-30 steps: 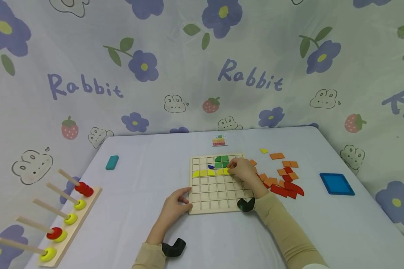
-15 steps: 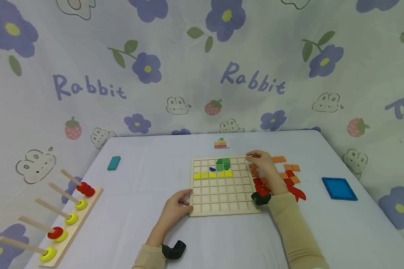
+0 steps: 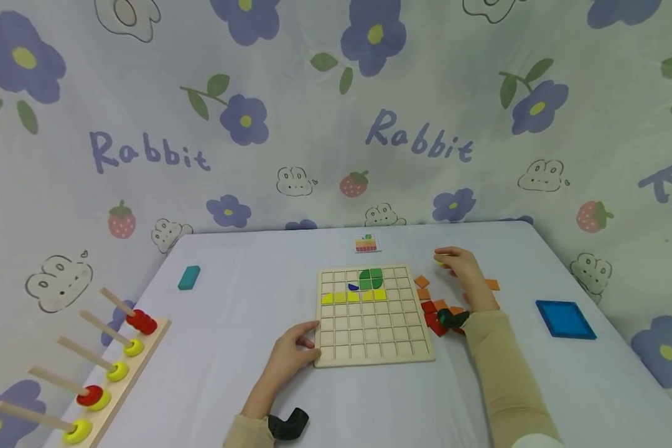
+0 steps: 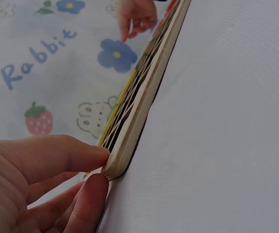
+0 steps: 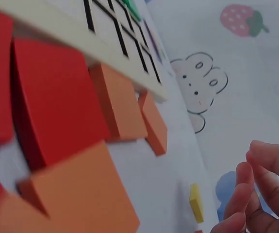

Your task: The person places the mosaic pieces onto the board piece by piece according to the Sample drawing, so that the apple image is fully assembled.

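The wooden grid board (image 3: 350,339) lies flat, bearing a row of yellow pieces (image 3: 353,296), green pieces (image 3: 371,279) and a small blue piece (image 3: 353,287). My left hand (image 3: 288,350) holds the board at its near left edge; in the left wrist view its index finger and thumb meet the board's corner. Right of the board, my right hand (image 3: 463,274) hovers over a loose yellow piece (image 5: 196,203). In the right wrist view its fingers are loosely bent, with a gap between them and that piece.
Loose orange pieces (image 3: 422,282) and red pieces (image 3: 429,307) lie beside the board, partly under the right arm. A pattern card (image 3: 367,243) lies behind. Farther out are a blue tray (image 3: 565,319), a teal block (image 3: 189,277) and a peg stand (image 3: 140,367) with rings.
My right hand has left the end of the yellow row and moved right, past the board, to the loose yellow piece. The left hand stays at the board's edge.
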{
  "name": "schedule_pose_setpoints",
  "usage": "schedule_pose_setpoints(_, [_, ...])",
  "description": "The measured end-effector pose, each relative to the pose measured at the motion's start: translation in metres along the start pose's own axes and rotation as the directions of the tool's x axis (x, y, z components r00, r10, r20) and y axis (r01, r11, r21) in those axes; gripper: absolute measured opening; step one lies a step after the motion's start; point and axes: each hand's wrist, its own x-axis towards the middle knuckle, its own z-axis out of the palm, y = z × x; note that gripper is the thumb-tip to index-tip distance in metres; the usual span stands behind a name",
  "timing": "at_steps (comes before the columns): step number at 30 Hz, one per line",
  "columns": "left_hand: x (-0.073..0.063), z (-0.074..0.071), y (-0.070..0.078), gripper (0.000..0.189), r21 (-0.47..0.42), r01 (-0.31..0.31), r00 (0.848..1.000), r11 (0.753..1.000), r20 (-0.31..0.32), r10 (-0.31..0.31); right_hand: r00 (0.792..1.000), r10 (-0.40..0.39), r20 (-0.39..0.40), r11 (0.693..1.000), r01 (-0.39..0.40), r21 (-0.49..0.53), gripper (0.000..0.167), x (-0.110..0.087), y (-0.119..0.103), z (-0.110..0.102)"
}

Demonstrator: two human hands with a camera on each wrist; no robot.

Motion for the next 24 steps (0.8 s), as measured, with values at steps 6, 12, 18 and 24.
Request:
schedule_pose_setpoints(6, [-0.002,0.000,0.002,0.055,0.010,-0.006,1.000,1.000,-0.005,0.006,1.000,-0.006,-0.009,1.000,0.006,-0.019,0.043,0.009,0.004,-0.007])
schedule_pose_setpoints(12, [-0.002,0.000,0.001,0.055,0.031,-0.015,1.000,0.999,-0.010,0.015,0.999,-0.021,-0.039,0.996,0.017,-0.093,0.041,0.017,0.005,-0.013])
schedule_pose_setpoints(18, [-0.001,0.000,0.000,0.054,0.035,-0.016,1.000,0.999,-0.010,0.016,0.999,0.014,-0.051,0.994,-0.019,-0.111,0.041,0.026,0.007,-0.019])
schedule_pose_setpoints(24, [-0.002,0.000,0.001,0.054,0.024,-0.007,1.000,1.000,-0.007,0.007,0.999,0.034,-0.026,0.989,-0.037,-0.144,0.042,0.030,0.011,-0.023])
